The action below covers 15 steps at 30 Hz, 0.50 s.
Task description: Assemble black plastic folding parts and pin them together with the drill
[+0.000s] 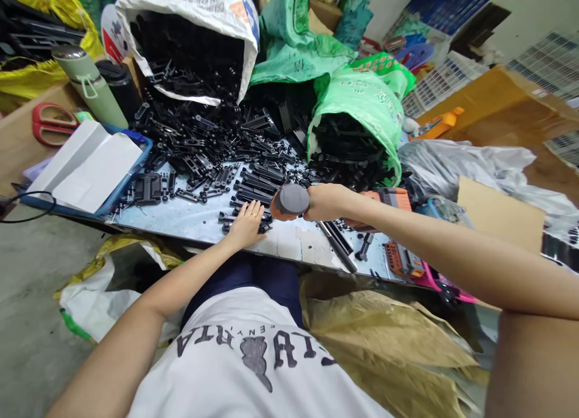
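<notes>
Soft, even light with stretched, slightly blurred edges.

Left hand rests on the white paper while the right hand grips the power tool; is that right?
Not quite: the head view shows the left hand on the black parts, not the white paper. The right hand does grip the power tool.

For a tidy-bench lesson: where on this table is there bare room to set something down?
Along the near edge of the table: between the blue tray and left hand, and between that hand and the dark rods. Crowded: black parts before the white sack.
</notes>
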Motion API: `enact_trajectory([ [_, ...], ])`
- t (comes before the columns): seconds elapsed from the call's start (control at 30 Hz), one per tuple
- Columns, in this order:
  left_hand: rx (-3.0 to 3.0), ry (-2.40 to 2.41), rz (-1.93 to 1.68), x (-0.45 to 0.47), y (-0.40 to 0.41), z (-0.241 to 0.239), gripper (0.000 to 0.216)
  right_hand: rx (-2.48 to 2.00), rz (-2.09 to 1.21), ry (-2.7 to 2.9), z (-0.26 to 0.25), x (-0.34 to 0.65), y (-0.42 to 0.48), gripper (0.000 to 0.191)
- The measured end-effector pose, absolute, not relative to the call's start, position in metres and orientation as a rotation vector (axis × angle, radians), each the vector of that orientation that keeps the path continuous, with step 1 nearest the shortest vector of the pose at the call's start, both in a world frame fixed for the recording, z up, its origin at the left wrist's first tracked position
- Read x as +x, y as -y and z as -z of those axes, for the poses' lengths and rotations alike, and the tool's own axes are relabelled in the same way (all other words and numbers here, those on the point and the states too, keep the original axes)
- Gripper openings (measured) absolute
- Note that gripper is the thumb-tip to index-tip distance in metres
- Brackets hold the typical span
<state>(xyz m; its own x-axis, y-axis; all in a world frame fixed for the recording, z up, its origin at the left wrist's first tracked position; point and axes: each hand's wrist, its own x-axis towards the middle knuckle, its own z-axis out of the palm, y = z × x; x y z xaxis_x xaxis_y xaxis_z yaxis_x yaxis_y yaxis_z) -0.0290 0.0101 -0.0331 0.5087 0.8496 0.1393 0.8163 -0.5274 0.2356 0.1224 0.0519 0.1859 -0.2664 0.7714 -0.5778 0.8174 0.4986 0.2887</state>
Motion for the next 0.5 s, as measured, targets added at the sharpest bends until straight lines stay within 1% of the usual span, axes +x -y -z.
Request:
enact_trajectory([
  [0.13, 2.591, -1.416, -0.391, -0.03, -0.007, 0.034, 0.081, 1.254, 0.161, -2.147, -0.191, 0.114, -0.039, 0.029],
  [0.27, 2.597, -1.377, -0.396, -0.031, -0.007, 0.032, 0.073, 1.219, 0.216, -2.121, -0.185, 0.103, -0.037, 0.024],
  [0.37, 2.624, -1.38, -0.383, -0.03, -0.007, 0.031, 0.076, 1.28, 0.244, -2.151, -0.175, 0.115, -0.029, 0.02],
  [0.43, 2.633, -1.405, -0.379, -0.029, -0.008, 0.032, 0.081, 1.417, 0.375, -2.235, -0.167, 0.141, -0.017, 0.021],
  [0.5, 2.644, -1.432, -0.391, -0.028, -0.009, 0.033, 0.084, 1.608, 0.658, -2.315, -0.156, 0.179, -0.001, 0.025],
])
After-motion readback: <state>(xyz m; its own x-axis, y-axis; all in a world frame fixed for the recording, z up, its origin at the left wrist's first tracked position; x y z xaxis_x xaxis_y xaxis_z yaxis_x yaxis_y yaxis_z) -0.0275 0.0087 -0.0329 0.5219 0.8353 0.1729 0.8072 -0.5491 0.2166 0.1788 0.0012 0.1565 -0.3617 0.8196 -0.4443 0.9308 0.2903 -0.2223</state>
